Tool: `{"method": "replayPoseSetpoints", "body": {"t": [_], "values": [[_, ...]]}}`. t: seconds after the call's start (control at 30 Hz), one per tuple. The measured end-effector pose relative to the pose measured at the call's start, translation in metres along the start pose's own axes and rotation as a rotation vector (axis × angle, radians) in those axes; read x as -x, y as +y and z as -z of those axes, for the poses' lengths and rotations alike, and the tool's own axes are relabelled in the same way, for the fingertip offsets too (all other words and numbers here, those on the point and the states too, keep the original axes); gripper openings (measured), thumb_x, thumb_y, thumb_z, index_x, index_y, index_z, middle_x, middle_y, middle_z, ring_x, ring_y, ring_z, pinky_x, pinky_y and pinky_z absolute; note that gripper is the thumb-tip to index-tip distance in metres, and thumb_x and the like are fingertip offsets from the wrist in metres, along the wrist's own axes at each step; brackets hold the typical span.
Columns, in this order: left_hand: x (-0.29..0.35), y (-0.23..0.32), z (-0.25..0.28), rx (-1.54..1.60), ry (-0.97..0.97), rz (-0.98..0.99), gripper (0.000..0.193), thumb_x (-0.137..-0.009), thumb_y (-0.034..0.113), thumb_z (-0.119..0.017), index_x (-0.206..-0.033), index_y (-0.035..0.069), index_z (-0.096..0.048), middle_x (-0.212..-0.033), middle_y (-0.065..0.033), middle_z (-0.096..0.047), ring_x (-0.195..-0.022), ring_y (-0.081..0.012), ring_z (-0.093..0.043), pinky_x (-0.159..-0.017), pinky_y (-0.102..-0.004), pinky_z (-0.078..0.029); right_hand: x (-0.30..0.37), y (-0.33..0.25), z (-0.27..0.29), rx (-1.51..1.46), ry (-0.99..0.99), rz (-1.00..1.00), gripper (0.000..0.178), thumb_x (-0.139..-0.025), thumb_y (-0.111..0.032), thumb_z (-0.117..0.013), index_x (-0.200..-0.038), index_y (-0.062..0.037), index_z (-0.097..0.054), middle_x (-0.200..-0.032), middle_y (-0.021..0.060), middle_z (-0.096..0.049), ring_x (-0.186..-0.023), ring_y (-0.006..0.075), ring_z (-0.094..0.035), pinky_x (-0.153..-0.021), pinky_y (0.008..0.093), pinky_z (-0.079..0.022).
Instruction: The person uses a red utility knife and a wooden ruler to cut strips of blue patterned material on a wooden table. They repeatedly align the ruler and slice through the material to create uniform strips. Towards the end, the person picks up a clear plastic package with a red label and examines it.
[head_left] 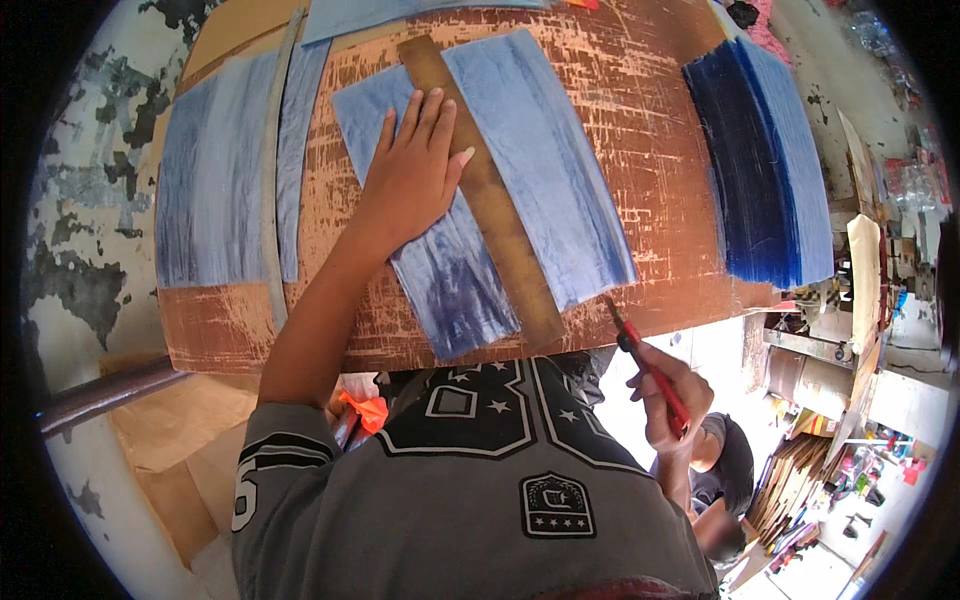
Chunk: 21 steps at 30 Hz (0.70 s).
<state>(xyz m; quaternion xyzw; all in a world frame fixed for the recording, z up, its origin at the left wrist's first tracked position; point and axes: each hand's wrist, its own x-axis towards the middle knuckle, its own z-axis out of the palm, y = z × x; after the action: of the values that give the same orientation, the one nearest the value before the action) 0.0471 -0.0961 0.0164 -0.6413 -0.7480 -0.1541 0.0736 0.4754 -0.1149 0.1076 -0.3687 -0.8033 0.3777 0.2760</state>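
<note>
My left hand (415, 165) lies flat with its fingers stretched out, pressing on a long brown ruler-like strip (490, 200) and the blue streaked sheet (545, 160) beneath it. The strip crosses the sheet at a slant, from far left to near right, and leaves blue showing on both sides. In my right hand (670, 395) is a red utility knife (655, 375), its blade pointing up toward the table. The blade tip is just off the sheet's near right corner, close to the table's front edge. My right fingers are wrapped round the handle.
The scratched brown table (660, 180) carries a stack of dark and light blue sheets (765, 165) at right. More blue sheets (215, 180) lie at left, with a long thin grey bar (277, 170) across them. Beyond the table at lower right is another person (725, 470).
</note>
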Motion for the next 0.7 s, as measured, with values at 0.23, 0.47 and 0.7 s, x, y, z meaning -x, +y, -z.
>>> {"method": "replayPoseSetpoints", "body": {"t": [0.23, 0.47, 0.7], "values": [[0.002, 0.000, 0.003, 0.024, -0.005, 0.002, 0.066, -0.118, 0.039, -0.044, -0.167, -0.004, -0.037, -0.176, -0.0249, -0.034, -0.166, -0.0420, -0.027, -0.135, -0.0581, -0.020, -0.065, -0.013, -0.027, -0.083, 0.080, 0.089, 0.033, -0.107, -0.002, -0.064, -0.138, 0.0007, -0.072, -0.099, 0.0157, -0.082, -0.070, 0.0130, -0.074, -0.065, 0.0272, -0.057], [0.001, 0.000, -0.003, 0.041, 0.020, -0.009, 0.067, -0.117, 0.040, -0.043, -0.166, -0.005, -0.038, -0.176, -0.0254, -0.035, -0.166, -0.0416, -0.028, -0.135, -0.0588, -0.019, -0.188, -0.010, -0.089, -0.371, -0.008, 0.077, 0.034, -0.113, -0.018, -0.064, -0.143, -0.0032, -0.069, -0.098, 0.0092, -0.080, -0.071, 0.0110, -0.071, -0.064, 0.0273, -0.057], [0.003, 0.000, -0.004, 0.038, 0.042, -0.010, 0.067, -0.117, 0.041, -0.044, -0.164, -0.006, -0.041, -0.174, -0.0270, -0.036, -0.165, -0.0435, -0.029, -0.134, -0.0599, -0.021, -0.298, -0.017, -0.139, -0.387, -0.163, 0.153, 0.037, -0.114, -0.028, -0.062, -0.144, -0.0060, -0.068, -0.094, 0.0092, -0.079, -0.066, 0.0101, -0.069, -0.056, 0.0247, -0.052]]}}
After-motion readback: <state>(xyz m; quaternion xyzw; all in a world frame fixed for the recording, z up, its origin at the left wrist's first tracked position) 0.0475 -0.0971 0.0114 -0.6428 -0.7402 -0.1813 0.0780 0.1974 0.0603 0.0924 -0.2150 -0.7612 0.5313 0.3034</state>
